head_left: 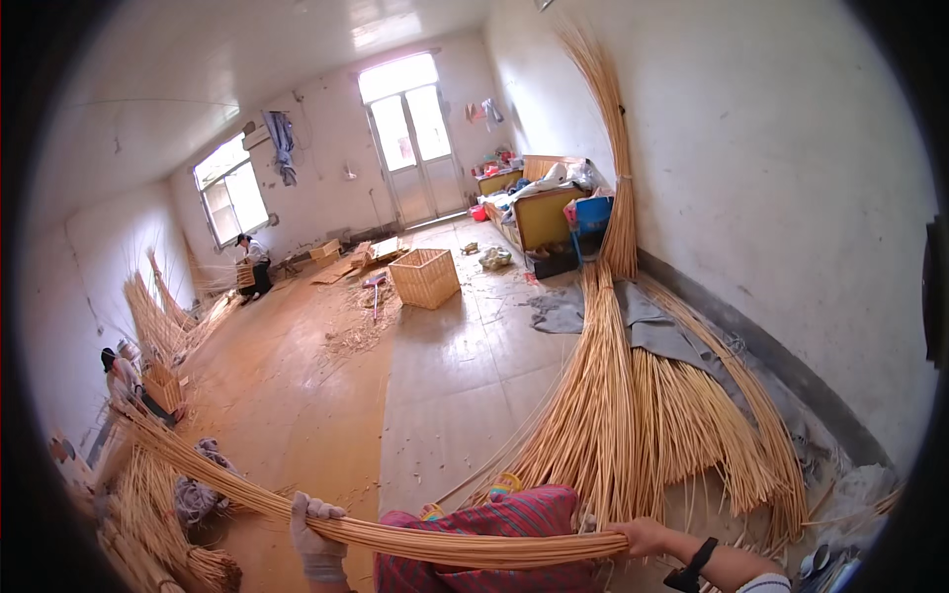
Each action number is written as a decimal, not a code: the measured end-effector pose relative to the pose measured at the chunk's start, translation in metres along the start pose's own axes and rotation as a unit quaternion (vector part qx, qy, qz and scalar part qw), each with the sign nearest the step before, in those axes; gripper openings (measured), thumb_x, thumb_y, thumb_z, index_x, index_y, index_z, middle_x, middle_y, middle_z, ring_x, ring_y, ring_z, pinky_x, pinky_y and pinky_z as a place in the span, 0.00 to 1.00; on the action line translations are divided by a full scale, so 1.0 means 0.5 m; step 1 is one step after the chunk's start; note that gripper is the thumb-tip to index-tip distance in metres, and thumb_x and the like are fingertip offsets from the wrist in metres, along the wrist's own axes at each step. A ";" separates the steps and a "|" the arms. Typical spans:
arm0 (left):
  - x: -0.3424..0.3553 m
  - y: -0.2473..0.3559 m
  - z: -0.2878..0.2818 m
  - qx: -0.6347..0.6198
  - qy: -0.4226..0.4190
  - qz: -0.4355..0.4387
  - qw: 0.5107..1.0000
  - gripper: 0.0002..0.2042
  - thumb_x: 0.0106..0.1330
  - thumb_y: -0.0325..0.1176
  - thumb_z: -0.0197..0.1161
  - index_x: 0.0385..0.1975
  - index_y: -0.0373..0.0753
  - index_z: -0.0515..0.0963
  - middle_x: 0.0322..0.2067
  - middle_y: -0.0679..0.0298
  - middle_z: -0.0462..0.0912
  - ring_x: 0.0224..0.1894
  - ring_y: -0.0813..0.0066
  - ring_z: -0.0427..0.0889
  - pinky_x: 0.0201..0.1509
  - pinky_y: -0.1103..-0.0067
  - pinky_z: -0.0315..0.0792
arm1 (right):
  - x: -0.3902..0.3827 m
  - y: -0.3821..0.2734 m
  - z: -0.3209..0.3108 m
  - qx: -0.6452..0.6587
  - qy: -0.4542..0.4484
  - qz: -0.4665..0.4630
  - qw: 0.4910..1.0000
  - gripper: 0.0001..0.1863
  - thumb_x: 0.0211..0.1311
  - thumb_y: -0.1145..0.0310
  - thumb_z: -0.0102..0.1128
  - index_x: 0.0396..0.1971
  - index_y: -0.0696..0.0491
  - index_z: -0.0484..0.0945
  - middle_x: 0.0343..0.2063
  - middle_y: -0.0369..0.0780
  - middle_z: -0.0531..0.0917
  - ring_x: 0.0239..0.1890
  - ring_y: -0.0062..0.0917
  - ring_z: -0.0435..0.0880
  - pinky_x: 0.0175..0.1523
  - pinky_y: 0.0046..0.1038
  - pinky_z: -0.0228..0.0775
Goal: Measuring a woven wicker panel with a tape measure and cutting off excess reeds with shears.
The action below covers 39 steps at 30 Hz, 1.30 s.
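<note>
A long bundle of wicker rods [465, 546] stretches across my lap, over a striped red and purple cloth [534, 514]. My left hand [318, 539], in a pale glove, is closed round the bundle on the left. Bare and with a black band at the wrist, my right hand [645, 537] grips the bundle near its right end. Leftward the rods run up past the floor piles and thin out. Right in front of my right hand spreads a big heap of loose wicker rods [593, 415] on the floor.
A tall tied rod bundle [620, 198] leans on the right wall. A woven basket [425, 279] stands mid-floor near wood scraps [356, 331]. Two people [255, 267] sit along the left side. More rods [153, 504] lie at left. A bench [544, 212] holds cloths.
</note>
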<state>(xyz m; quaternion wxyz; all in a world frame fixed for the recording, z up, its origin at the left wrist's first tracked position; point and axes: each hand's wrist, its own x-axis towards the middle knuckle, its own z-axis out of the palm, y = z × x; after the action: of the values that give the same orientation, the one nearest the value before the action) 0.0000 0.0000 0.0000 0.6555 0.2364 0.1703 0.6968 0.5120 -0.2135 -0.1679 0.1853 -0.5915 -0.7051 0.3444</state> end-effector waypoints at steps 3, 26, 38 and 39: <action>-0.034 -0.021 -0.031 -0.024 0.062 -0.011 0.998 0.16 0.77 0.43 0.57 0.24 0.50 0.65 0.18 0.77 0.59 0.21 0.83 0.64 0.36 0.74 0.77 | -0.055 -0.016 0.038 -0.088 0.170 -0.002 0.981 0.26 0.48 0.48 0.76 0.44 0.47 0.82 0.32 0.42 0.88 0.36 0.38 0.88 0.43 0.39 0.79; -0.038 -0.584 0.124 0.094 -0.160 -0.259 0.948 0.10 0.74 0.44 0.60 0.46 0.47 0.75 0.52 0.59 0.72 0.56 0.58 0.66 0.62 0.49 0.59 | -0.018 0.051 0.103 -0.125 0.478 0.002 0.870 0.11 0.58 0.65 0.61 0.41 0.47 0.79 0.33 0.39 0.83 0.39 0.39 0.84 0.45 0.41 0.76; -0.038 -0.290 0.130 0.090 -0.271 -0.219 0.933 0.16 0.73 0.44 0.62 0.54 0.44 0.79 0.65 0.48 0.73 0.73 0.44 0.62 0.75 0.38 0.48 | -0.739 0.289 0.050 -0.306 0.655 0.352 0.595 0.13 0.48 0.72 0.71 0.37 0.48 0.83 0.38 0.37 0.88 0.52 0.36 0.83 0.59 0.39 0.73; -0.082 -0.327 0.164 0.116 -0.258 -0.237 0.929 0.16 0.73 0.44 0.61 0.52 0.42 0.79 0.64 0.47 0.74 0.72 0.44 0.63 0.75 0.39 0.50 | -0.784 0.313 0.054 -0.312 0.654 0.377 0.576 0.13 0.49 0.72 0.70 0.37 0.48 0.83 0.39 0.37 0.88 0.53 0.36 0.83 0.60 0.39 0.73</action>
<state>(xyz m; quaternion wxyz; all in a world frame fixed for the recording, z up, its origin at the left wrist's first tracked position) 0.1825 -0.0333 -0.0256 0.7907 0.4354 0.1258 0.4116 0.6954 -0.5875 -0.2396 0.2535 -0.8900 -0.1698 -0.3389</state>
